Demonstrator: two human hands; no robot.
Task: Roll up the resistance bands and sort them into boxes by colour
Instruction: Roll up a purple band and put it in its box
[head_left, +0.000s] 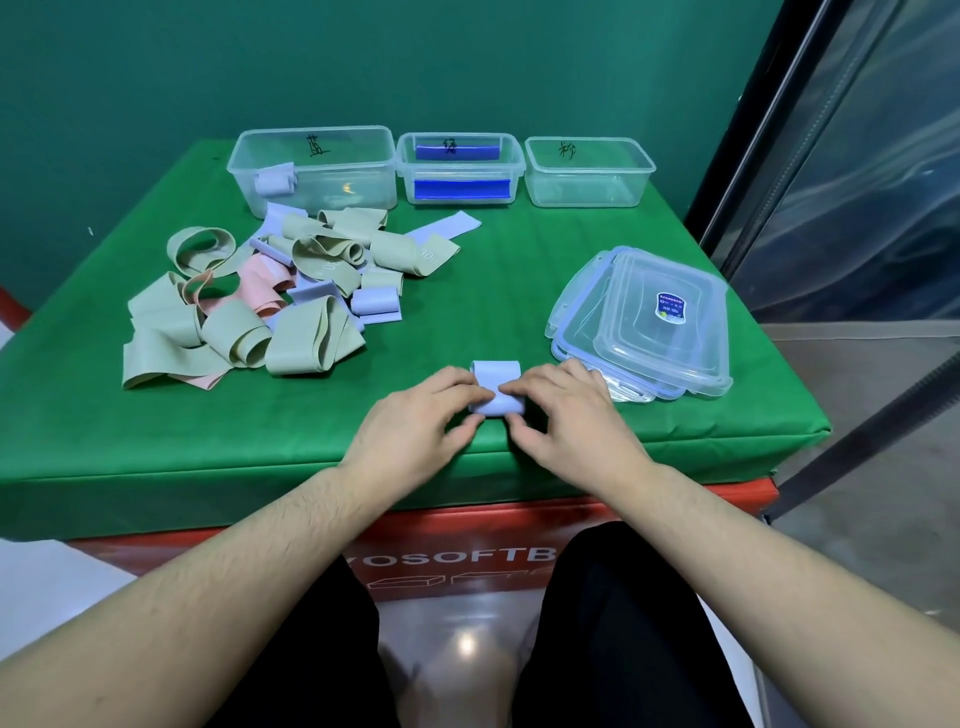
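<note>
Both hands are on a pale blue rubber band (494, 387) near the front edge of the green cloth desk (260, 441). The left hand (415, 418) pinches the band's left side with curled fingers and thumb. The right hand (563, 410) pinches its right side the same way. The far end of the band is curled up into a small roll.

To the left lies a messy pile of loose bands (260, 301), mostly pale green, with some pink and pale blue ones mixed in.

At the back of the desk stand 3 clear plastic boxes in a row. The big left box (311, 166) has 1 rolled pale blue band (275, 179) inside. The middle box (460, 169) has dark blue strips on it. The right box (587, 171) has writing on its wall.

On the right sits a stack of clear plastic lids (649, 332), touching the right hand.
</note>
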